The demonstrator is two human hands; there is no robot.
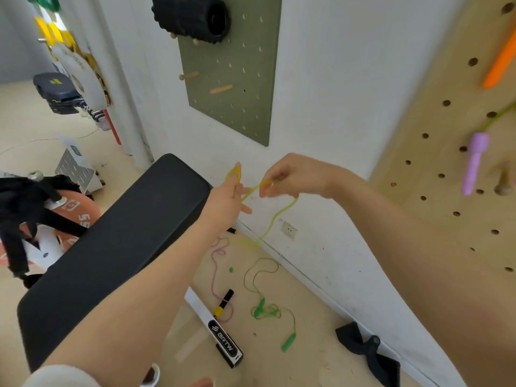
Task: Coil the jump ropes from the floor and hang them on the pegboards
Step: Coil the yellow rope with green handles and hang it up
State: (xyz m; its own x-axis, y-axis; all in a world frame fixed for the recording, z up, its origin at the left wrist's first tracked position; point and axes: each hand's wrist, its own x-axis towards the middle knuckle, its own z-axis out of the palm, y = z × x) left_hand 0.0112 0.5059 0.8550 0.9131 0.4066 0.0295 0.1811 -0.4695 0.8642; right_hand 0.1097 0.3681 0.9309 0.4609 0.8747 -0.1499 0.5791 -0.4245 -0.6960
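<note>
Black padding covers the bench [111,247] at the left of the frame. Above it, upper centre, a green pegboard [231,88] carries wooden pegs and a black foam roller [192,18].

At frame centre, the left hand [229,196] extends with straight fingers; the yellow jump rope [279,213] is looped around them. Just to its right, the right hand [284,177] pinches the same rope between curled fingers. From the right hand, the rope drops toward the floor [321,317] beside the wall base.

On the floor, lower centre:
- a purple rope [213,277], thin and partly blurred;
- a black-and-yellow handle [223,303], possibly belonging to the yellow rope;
- a green jump rope [262,308], lying tangled, with a green handle [288,342] at its lower end.

A black strap [365,350] lies against the wall, lower right. At the right edge, a wooden pegboard [446,191] holds a purple handle [474,163] and an orange item [499,65].
</note>
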